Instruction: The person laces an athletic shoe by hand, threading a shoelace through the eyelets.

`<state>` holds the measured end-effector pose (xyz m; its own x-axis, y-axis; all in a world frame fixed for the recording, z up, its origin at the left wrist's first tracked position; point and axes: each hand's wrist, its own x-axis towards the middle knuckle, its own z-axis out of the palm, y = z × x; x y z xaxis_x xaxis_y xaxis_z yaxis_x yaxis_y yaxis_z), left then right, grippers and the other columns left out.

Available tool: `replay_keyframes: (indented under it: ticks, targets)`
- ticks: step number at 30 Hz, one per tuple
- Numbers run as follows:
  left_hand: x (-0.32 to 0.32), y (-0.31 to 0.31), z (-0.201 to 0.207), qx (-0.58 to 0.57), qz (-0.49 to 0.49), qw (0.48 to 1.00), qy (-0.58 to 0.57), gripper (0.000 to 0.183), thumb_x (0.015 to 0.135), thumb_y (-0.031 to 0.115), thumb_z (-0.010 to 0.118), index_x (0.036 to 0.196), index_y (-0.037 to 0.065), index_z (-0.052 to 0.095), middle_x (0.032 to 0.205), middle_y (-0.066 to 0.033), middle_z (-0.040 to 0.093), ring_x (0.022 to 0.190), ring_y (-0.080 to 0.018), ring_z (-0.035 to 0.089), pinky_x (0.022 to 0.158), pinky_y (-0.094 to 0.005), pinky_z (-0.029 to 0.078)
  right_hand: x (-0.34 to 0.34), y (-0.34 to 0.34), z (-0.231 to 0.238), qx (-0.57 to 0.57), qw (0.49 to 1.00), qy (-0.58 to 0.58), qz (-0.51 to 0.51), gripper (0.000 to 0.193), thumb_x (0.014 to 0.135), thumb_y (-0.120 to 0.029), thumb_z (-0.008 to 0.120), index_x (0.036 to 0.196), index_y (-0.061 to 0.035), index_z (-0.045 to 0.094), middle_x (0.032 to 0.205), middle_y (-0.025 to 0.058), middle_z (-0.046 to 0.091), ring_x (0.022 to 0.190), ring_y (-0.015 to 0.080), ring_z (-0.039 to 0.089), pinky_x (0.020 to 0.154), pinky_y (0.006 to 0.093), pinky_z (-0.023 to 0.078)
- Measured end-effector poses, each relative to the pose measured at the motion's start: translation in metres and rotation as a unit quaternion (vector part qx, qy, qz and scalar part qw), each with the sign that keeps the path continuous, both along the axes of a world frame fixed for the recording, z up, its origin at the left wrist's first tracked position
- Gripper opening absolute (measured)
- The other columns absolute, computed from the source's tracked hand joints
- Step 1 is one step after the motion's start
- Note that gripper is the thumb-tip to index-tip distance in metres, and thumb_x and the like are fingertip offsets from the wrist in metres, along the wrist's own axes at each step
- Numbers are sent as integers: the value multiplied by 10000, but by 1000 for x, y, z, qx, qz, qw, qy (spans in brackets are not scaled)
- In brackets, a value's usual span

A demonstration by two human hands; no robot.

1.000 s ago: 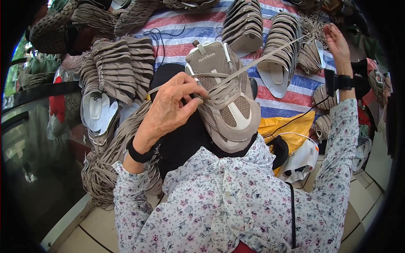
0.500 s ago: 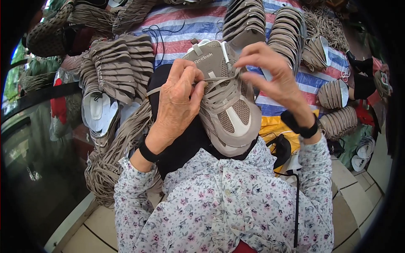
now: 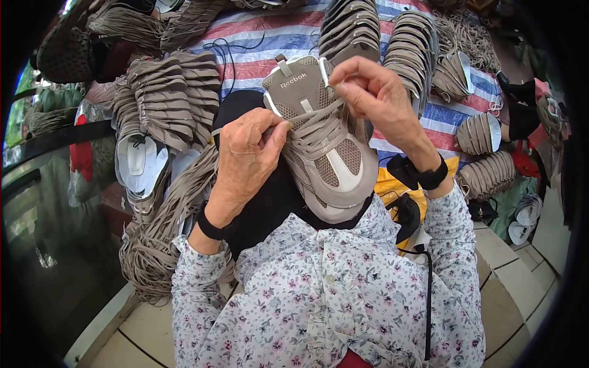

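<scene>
A taupe sneaker upper (image 3: pixel 328 156) rests on my dark-clad lap, toe toward me and tongue pointing away. A flat taupe shoelace (image 3: pixel 320 122) crosses its front in several rows. At the left eyelet edge, my left hand (image 3: pixel 250 153) is closed, thumb and forefinger pinching the shoelace. My right hand (image 3: pixel 380 101) is beside the right eyelet edge near the white-edged collar, with its thumb and forefinger pressed together. What lies between those right fingertips is too small to make out.
Stacked taupe shoe uppers (image 3: pixel 175 98) lie at the left, above a heap of loose laces (image 3: pixel 150 264). More stacked uppers (image 3: pixel 412 55) are on a striped sheet (image 3: pixel 270 40) ahead. A yellow bag (image 3: pixel 392 184) lies right of my lap; a dark glossy panel (image 3: pixel 61 227) stands left.
My right hand's fingers have come together in a pinch and moved slightly left. My left hand has shifted a little down and left, and the lace end beyond it no longer shows.
</scene>
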<state>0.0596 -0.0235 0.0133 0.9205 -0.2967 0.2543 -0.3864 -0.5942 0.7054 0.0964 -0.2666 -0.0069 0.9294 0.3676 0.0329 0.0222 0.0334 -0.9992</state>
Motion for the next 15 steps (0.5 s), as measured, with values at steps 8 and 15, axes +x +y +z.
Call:
replay_keyframes:
  ticks: [8, 15]
  targets:
    - [-29, 16, -6, 12, 59, 997, 47, 142, 830, 9, 697, 734, -21, 597, 627, -86, 556, 465, -166, 463, 462, -306, 355, 13, -23, -34, 179, 972, 145, -38, 187, 965, -117, 628, 1128, -35, 587, 666, -87, 433, 518, 9, 329, 480, 185, 287]
    - [-26, 44, -7, -49, 63, 984, 158, 176, 898, 98, 671, 775, -23, 636, 604, -14, 522, 482, -64, 433, 451, -255, 320, 16, -33, -18, -10, 992, 121, 20, 217, 976, -222, 641, 1115, -56, 639, 736, -86, 512, 568, 4, 384, 495, 180, 317]
